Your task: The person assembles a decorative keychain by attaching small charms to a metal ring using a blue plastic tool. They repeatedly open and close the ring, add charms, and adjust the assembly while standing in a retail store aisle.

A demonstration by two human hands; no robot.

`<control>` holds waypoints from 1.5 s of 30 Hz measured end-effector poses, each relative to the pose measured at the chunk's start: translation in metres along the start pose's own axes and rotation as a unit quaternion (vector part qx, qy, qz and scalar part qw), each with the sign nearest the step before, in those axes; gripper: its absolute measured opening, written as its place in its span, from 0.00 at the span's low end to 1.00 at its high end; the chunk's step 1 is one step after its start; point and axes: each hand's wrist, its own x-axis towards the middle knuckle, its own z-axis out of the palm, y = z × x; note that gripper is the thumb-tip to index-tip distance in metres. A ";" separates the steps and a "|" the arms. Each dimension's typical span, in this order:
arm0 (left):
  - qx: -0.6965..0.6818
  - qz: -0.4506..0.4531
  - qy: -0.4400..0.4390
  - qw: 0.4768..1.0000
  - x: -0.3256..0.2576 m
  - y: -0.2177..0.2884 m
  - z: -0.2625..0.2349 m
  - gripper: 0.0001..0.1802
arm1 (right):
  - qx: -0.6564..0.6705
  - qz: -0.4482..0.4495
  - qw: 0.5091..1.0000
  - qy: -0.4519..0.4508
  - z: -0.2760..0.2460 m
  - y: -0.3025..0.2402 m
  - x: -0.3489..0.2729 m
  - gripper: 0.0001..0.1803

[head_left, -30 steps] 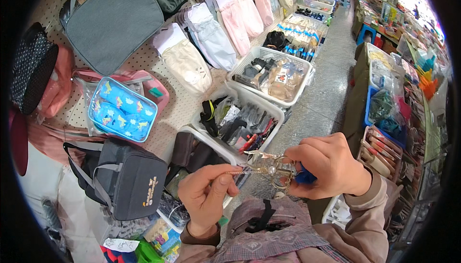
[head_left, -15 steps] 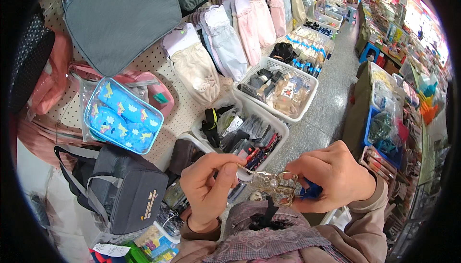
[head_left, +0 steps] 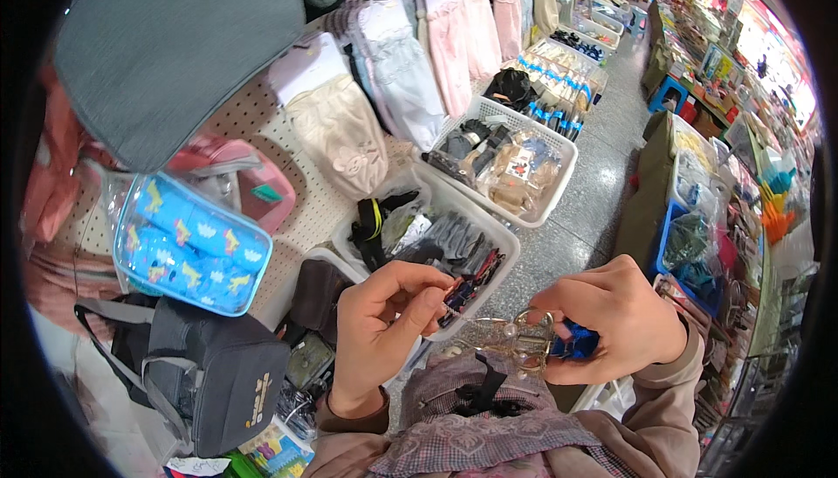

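While the right hand (head_left: 611, 321) gripped the gold-toned metal clip (head_left: 511, 332) plus something blue (head_left: 578, 340), the left hand (head_left: 381, 325) pinched what looked like a thin chain (head_left: 450, 310). Clip sat between them, long axis roughly side to side, right hand way nearer.

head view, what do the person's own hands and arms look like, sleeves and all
The left hand and right hand are bare, with no gloves, rings or watch showing. Both arms wear long, plain taupe-brown sleeves reaching about the wrists; the left cuff looks darker brown.
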 end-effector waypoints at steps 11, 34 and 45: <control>-0.011 -0.036 -0.058 0.998 0.084 -0.048 0.094 0.09 | 0.033 0.041 0.997 0.058 -0.083 0.103 -0.066 0.21; 0.065 0.060 -0.221 0.971 0.234 -0.104 0.266 0.26 | -0.021 -0.158 0.960 0.232 -0.177 0.278 -0.089 0.15; 0.177 0.181 -0.072 0.965 0.321 -0.110 0.235 0.26 | 0.085 -0.122 0.960 0.235 -0.209 0.348 0.000 0.06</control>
